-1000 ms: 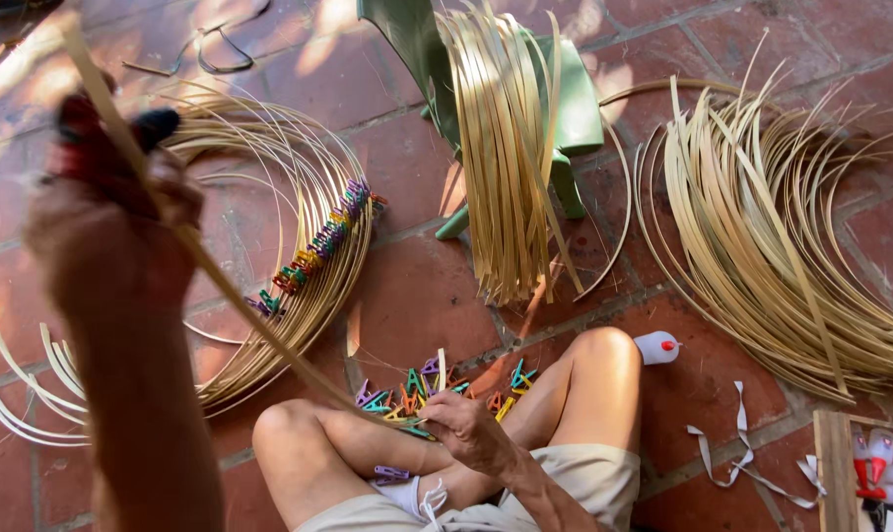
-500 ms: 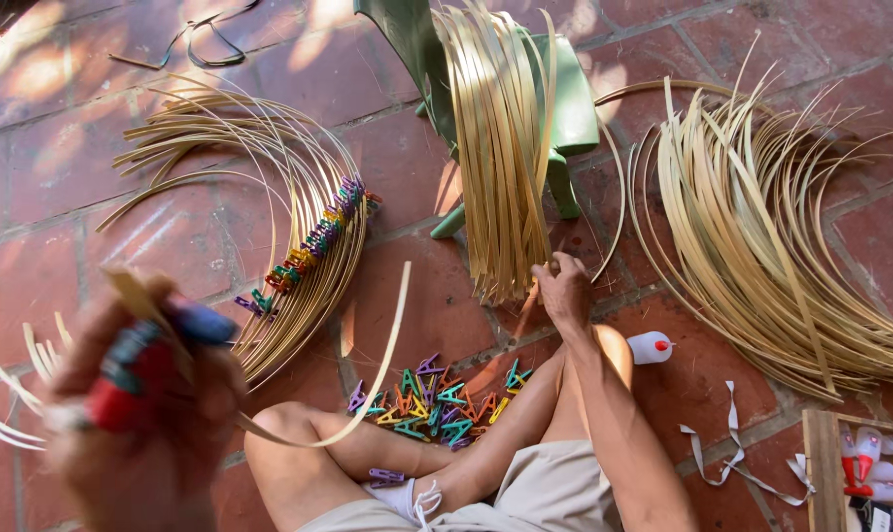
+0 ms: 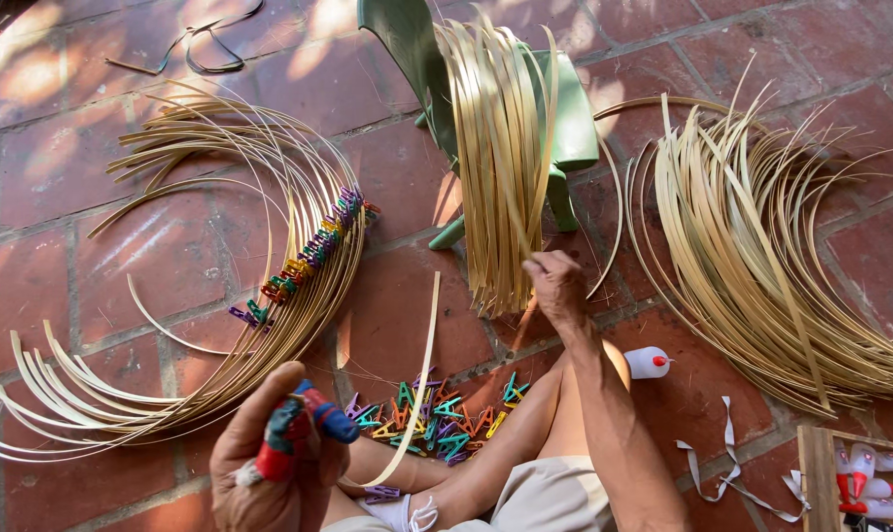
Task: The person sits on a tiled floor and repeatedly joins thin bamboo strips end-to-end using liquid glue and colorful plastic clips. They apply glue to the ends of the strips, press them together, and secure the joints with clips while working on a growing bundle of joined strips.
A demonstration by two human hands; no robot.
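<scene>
The fingers of the left hand (image 3: 269, 463) are clenched around a curved bamboo strip (image 3: 419, 379), with taped fingertips in red, green and blue showing near the bottom edge of the brick floor (image 3: 171, 256). The strip arcs upward from that fist over the bent knees. The right hand (image 3: 557, 286) reaches forward, its fingers pinched on the lower ends of the bundle of bamboo strips (image 3: 501, 158) draped over a green plastic stool (image 3: 565, 108) at the floor's top centre.

Open brick shows between the stool and the left coil, and along the top left corner; elsewhere the room is tight. A large coil of strips (image 3: 259, 286) curves across the left half, with a row of coloured clips (image 3: 309, 251) pinned along its inner edge. A second loose pile of strips (image 3: 762, 246) fills the right side, reaching the right edge. A heap of coloured clips (image 3: 437, 414) lies just in front of the legs, between the two hands. A small white bottle with a red tip (image 3: 652, 363) sits beside the right knee, and white ribbon scraps (image 3: 732, 463) trail toward a wooden box (image 3: 831, 473) in the bottom right corner holding at least three more such bottles.

Counted: one stool, three masses of strips, one loose bottle, one box.
</scene>
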